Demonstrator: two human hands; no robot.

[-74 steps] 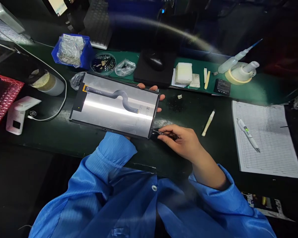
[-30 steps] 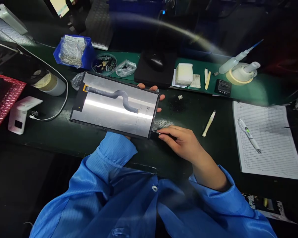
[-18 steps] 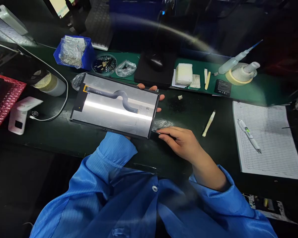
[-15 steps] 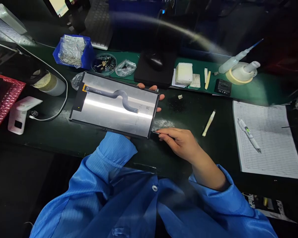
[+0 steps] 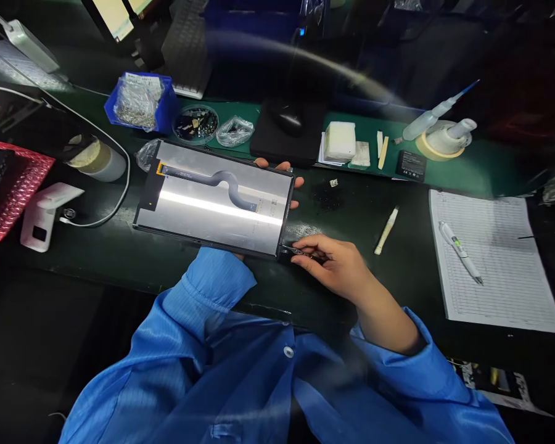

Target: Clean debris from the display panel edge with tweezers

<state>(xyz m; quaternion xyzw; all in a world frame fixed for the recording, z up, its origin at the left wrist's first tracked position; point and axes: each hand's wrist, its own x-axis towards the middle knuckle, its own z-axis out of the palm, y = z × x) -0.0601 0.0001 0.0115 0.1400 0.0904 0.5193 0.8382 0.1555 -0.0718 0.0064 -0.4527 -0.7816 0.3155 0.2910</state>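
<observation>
A flat tablet display panel with a silvery back and black edges is held up over the bench, tilted slightly. A dark ribbon cable curves across its back. My left hand supports the panel from beneath, its fingertips curling past the far right edge; the palm is hidden. At the panel's near right corner, my right hand pinches slim metal tweezers, whose tip meets the edge there. Whether the tip grips anything is too small to tell.
Behind the panel stand a blue bin of bagged parts and a round dish. A white block, a brush-like stick, dispenser bottles and a lined sheet with a pen lie rightward. A white cable loops at left.
My right hand has shifted its grip on the tweezers, with its fingers more spread and more of the tool showing. The panel stays in my left hand; the view has moved slightly.
</observation>
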